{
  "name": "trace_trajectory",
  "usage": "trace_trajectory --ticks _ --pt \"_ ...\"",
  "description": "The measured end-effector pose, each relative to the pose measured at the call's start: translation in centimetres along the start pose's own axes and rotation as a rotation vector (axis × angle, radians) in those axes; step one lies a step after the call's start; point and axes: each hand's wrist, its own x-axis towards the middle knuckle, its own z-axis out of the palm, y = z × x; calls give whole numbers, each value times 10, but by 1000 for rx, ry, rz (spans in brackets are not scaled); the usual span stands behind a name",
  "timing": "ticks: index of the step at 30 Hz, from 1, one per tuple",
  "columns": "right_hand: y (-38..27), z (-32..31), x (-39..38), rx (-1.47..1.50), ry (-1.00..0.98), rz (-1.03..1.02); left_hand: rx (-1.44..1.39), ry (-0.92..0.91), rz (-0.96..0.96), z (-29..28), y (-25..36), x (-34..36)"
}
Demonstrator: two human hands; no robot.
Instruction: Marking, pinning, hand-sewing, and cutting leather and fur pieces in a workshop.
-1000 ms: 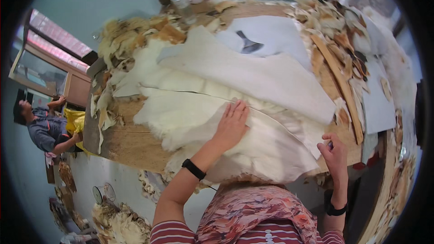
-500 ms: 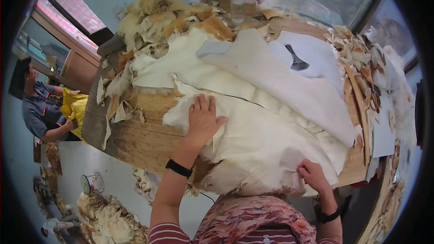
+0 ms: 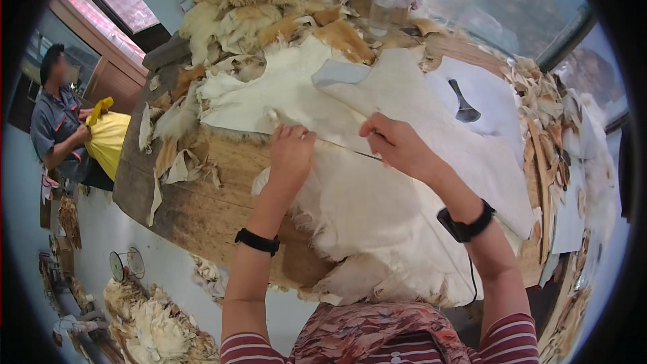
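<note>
at the middle of the view and down toward five o'clock, the white pelt (image 3: 350, 195) lies flesh side up on the wooden table (image 3: 229, 178), its near edge close to the wearer's body. half a second ago the left hand (image 3: 293, 154) was spread flat on it and the right hand (image 3: 397, 147) sat by its lower border toward five o'clock; now both have come together at the dark slit (image 3: 350, 150), the left at its ten o'clock side, the right at its two o'clock side. i judge that the work has passed from smoothing to handling the two sides along that line. the left fingers look clenched on the pelt's upper corner; the right fingers are bent inward, but whether they pinch anything i cannot tell. the pelt's long axis runs from ten to four o'clock, the narrow corner pointing to ten under the left hand, the broad end toward four, the hairy fringe facing seven to eight. the slit slants much the same way, though flatter. between one and two o'clock from the pelt, a black flared tool (image 3: 463, 102) rests on a pale sheet (image 3: 495, 123), touched by neither hand.
</note>
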Motion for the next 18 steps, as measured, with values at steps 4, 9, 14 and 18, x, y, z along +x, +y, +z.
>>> trace_trajectory --ticks 4,9,14,18 --pt "47 29 49 -238 7 -194 73 -117 -197 11 -1 -12" --pt "58 62 72 -553 6 -203 33 -32 -255 2 3 -14" --pt "66 56 60 -746 -56 -216 52 -228 -187 4 -14 -6" --pt "79 19 25 -827 -183 -137 93 -452 -204 0 -23 12"
